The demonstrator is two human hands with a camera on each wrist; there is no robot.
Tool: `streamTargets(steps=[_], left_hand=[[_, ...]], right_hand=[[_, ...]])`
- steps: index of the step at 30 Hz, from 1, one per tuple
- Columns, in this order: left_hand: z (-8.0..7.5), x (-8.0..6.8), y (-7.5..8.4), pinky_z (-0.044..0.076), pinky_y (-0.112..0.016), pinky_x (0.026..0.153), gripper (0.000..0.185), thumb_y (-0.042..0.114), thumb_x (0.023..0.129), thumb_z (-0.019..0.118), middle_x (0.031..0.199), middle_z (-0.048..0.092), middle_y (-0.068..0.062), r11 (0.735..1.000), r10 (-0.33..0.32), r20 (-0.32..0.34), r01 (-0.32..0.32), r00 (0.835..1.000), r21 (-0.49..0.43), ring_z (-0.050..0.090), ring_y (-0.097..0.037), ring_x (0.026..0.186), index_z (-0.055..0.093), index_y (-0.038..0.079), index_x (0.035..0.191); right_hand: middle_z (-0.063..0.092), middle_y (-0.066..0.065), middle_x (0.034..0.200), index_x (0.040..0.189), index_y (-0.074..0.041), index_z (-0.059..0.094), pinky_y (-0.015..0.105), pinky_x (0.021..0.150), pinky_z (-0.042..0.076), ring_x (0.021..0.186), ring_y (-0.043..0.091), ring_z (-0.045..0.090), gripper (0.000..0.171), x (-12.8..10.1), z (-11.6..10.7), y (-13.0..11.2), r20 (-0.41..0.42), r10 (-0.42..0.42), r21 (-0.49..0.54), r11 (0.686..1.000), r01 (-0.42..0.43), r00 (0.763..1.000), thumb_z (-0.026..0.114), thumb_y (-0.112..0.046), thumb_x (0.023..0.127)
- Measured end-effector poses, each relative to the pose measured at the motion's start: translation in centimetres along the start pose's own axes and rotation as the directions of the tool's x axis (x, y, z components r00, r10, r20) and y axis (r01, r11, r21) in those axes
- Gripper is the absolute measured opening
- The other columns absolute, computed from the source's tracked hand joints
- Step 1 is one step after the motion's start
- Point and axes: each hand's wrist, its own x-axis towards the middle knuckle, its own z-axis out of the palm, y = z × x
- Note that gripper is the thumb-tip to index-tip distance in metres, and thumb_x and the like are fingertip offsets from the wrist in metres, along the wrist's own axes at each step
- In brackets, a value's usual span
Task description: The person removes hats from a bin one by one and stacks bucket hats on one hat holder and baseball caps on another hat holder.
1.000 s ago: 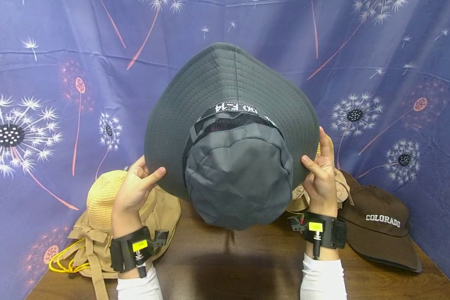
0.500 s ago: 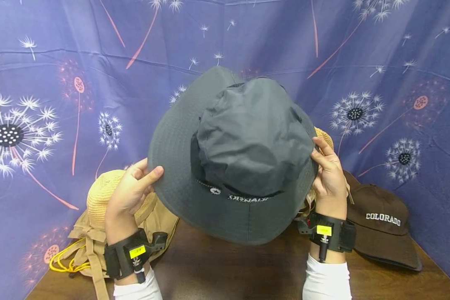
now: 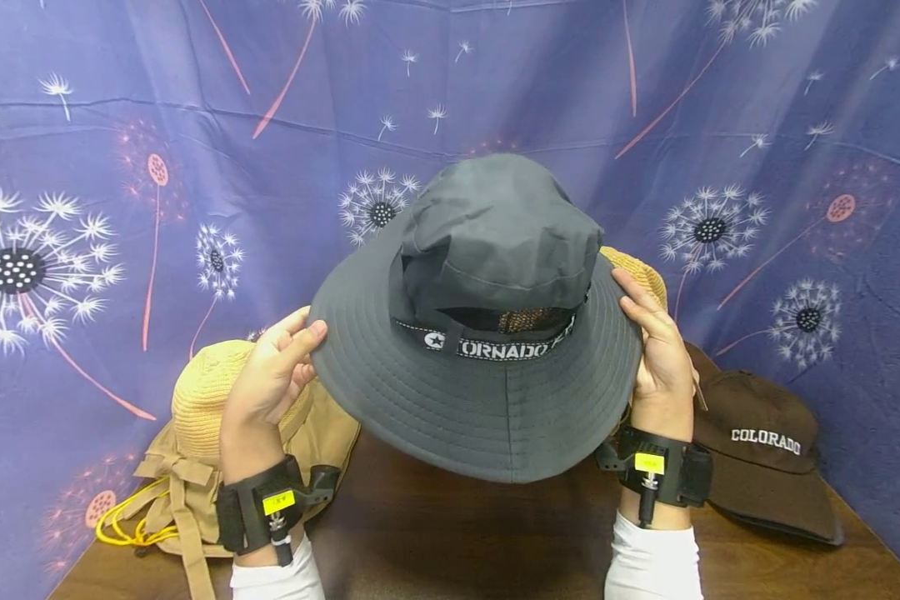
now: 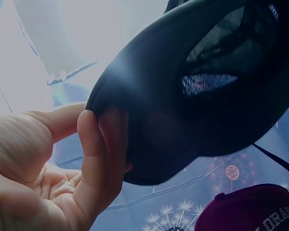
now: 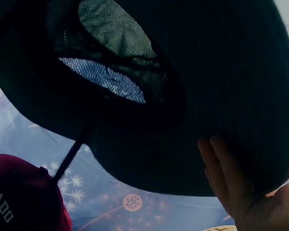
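A dark grey wide-brimmed sun hat (image 3: 510, 258) is held up over the table, crown upward, with a lettered band and a mesh strip around it. My left hand (image 3: 266, 379) pinches the brim's left edge, thumb on top; in the left wrist view its fingers (image 4: 113, 149) lie against the brim's underside. On the opposite side my right hand (image 3: 660, 358) holds the brim's edge, fingers on the upper face and part of the hand hidden behind it. In the right wrist view, fingertips (image 5: 216, 149) reach under the brim, and a dark chin strap (image 5: 70, 159) dangles.
A yellow knitted hat (image 3: 202, 400) rests on a tan hat with yellow cord (image 3: 337, 425) at left. To the right lie a brown COLORADO cap (image 3: 765, 433) and another straw-coloured hat (image 3: 637, 271). A maroon lettered cap (image 4: 250, 211) appears beyond the brim in the wrist views.
The hat has tipped from crown toward me to crown up, its brim's front edge swinging down and the lettered front coming into view. Both hands keep hold; the right has shifted slightly outward.
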Motion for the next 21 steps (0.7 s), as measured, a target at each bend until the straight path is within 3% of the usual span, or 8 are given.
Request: streamTargets(steps=[6, 12, 15, 21], left_hand=[[0.8, 0.2, 0.2, 0.052, -0.01, 0.061, 0.043, 0.008, 0.097, 0.049, 0.097, 0.068, 0.009, 0.999, 0.032, 0.009, -0.032, 0.999, -0.027, 0.063, 0.0, 0.075, 0.037, 0.006, 0.139], [3.3, 1.4, -0.6, 0.056, -0.017, 0.068, 0.067, 0.003, 0.095, 0.053, 0.106, 0.068, 0.005, 0.998, 0.035, 0.082, -0.03, 0.996, -0.059, 0.066, -0.005, 0.082, 0.019, 0.007, 0.152], [4.9, 2.3, -1.3, 0.056, -0.017, 0.065, 0.068, 0.002, 0.095, 0.052, 0.102, 0.067, 0.005, 0.995, 0.036, 0.1, -0.026, 0.994, -0.099, 0.066, -0.006, 0.078, 0.017, 0.011, 0.153], [7.6, 3.7, -2.5, 0.053, -0.013, 0.058, 0.069, -0.001, 0.094, 0.048, 0.096, 0.066, 0.005, 0.985, 0.026, 0.094, -0.01, 0.995, -0.173, 0.065, -0.004, 0.072, 0.018, 0.021, 0.153]], right_hand=[[0.056, 0.018, 0.135, 0.142, -0.002, 0.04, 0.035, 0.09, 0.056, 0.112, 0.03, 0.064, 0.045, -0.1, 0.9, -0.3, -0.05, -0.071, 0.075, 0.994, 0.074, 0.996, 0.024, 0.004, 0.101], [0.051, 0.009, 0.144, 0.144, -0.009, 0.039, 0.035, 0.088, 0.056, 0.11, 0.028, 0.065, 0.046, -1.2, 1.3, -1.4, -0.172, -0.16, 0.09, 0.98, 0.177, 0.972, 0.028, 0.001, 0.1], [0.058, 0.011, 0.133, 0.142, -0.009, 0.039, 0.034, 0.082, 0.057, 0.102, 0.027, 0.067, 0.045, -1.6, 1.0, -2.3, -0.218, -0.211, 0.051, 0.973, 0.227, 0.953, 0.028, 0.002, 0.1], [0.068, 0.012, 0.099, 0.128, -0.009, 0.045, 0.03, 0.068, 0.058, 0.081, 0.023, 0.069, 0.034, -1.8, 0.6, -4.4, -0.321, -0.318, -0.134, 0.948, 0.289, 0.892, 0.039, 0.004, 0.097]])
